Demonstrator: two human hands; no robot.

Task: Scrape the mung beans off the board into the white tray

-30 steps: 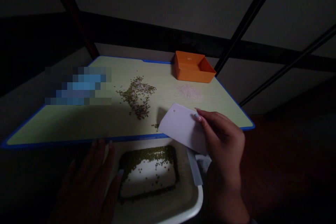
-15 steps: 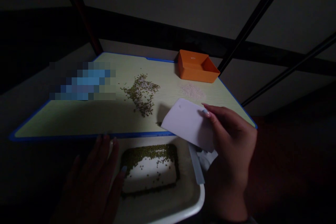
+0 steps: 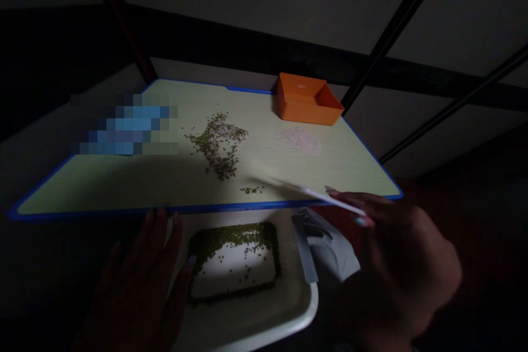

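My right hand [image 3: 412, 253] pinches a white dough scraper [image 3: 334, 201], now seen nearly edge-on, its far end blurred above the pale board [image 3: 173, 181]. Left of that blurred end lies a short row of green seeds or beans [image 3: 251, 190] near the blue front edge. A larger scatter of green bits mixed with pale grains [image 3: 218, 140] is farther back. My left hand [image 3: 142, 275], dark in shadow, straddles the left rim of a white basin [image 3: 280, 322], thumb inside and fingers along the side. Green seeds [image 3: 235, 234] line the basin's floor, thickest at the far side.
An orange open box [image 3: 309, 107] stands at the board's back right corner, with a pale pinkish heap of grains [image 3: 303, 140] before it. A pixelated blue item [image 3: 132, 126] lies at the left. Beside the basin is a silvery bag [image 3: 332, 245]. Wall panels rise behind.
My right hand has moved right and toward me, turning the scraper from face-on to edge-on. The short row of green seeds near the board's edge has come into sight. My left hand stays put.
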